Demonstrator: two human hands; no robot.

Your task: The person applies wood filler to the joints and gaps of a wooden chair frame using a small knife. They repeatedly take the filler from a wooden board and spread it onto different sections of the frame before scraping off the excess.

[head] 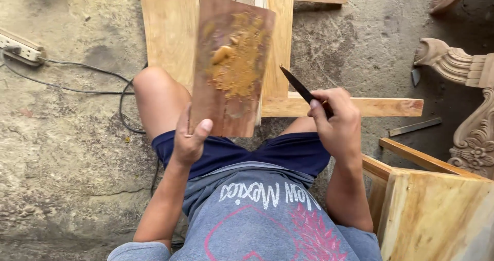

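Above the lap, left hand (189,142) fingers clamp the putty-smeared board (231,68); right hand (337,122) fingers grip a dark blade (299,86).

the left hand (189,140) gripped the near edge of a thin brown board (230,68), tilted up and smeared with yellow-brown paste (239,60). the right hand (337,124) was closed round a dark flat blade (297,84), its tip pointing far-left, just beside the board's right edge without touching it. a pale wooden frame (170,34) lay on the concrete floor (67,153) beyond the knees. a power strip (20,47) sat at far left, carved wooden pieces (463,86) at right, and a wooden box (437,214) near right.
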